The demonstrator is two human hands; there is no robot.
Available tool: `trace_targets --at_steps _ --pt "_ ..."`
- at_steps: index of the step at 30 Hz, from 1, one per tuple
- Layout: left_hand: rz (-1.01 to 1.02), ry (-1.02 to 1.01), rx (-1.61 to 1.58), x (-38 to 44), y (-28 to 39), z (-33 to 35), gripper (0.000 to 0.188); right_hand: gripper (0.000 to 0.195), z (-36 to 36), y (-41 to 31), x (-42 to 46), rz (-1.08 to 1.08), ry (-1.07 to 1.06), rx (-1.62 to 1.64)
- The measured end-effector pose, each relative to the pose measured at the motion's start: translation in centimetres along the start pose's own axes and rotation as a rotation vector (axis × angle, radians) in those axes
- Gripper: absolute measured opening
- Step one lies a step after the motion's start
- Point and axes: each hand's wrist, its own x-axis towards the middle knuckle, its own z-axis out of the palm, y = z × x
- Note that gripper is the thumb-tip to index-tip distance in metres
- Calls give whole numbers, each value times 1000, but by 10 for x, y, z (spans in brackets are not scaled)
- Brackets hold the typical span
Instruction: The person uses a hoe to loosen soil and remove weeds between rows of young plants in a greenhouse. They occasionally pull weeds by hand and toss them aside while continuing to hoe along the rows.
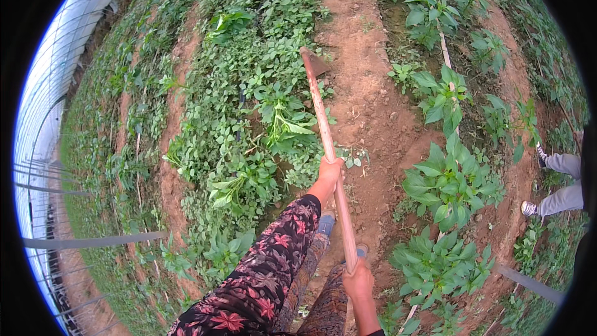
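Note:
My left hand (pixel 330 172) is closed around the middle of the wooden handle of a hoe (pixel 322 112). Lower down, my right hand (pixel 359 281) grips the handle close to its near end. The hoe points away from me, and its metal blade (pixel 315 64) is at the far end, where low leafy weeds (pixel 280 51) meet the bare soil path (pixel 359 70). Whether the blade touches the ground, I cannot tell. Left of the handle, a pepper-like plant (pixel 284 123) with drooping leaves stands among the weeds.
Leafy crop plants (pixel 450 182) line the row right of the path, along a pale strip (pixel 443 46). Another person's legs and sneakers (pixel 555 163) are at the far right. Greenhouse film on curved ribs (pixel 60 56) rises at the left. My shoes (pixel 326 224) stand on the path.

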Motion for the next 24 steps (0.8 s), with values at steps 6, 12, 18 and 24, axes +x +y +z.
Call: trace_targets --at_steps 6,12,18,24 --pt "-11 101 80 3 -58 -13 30 39 29 36 6 2 -73 -42" --pt "17 164 163 -39 -109 -6 28 42 21 82 -35 20 -110 -86" --pt "6 156 288 -119 -149 7 35 37 33 154 -96 72 -82 -31" --pt "-132 5 393 -183 -219 0 43 35 72 196 -184 130 22 104"
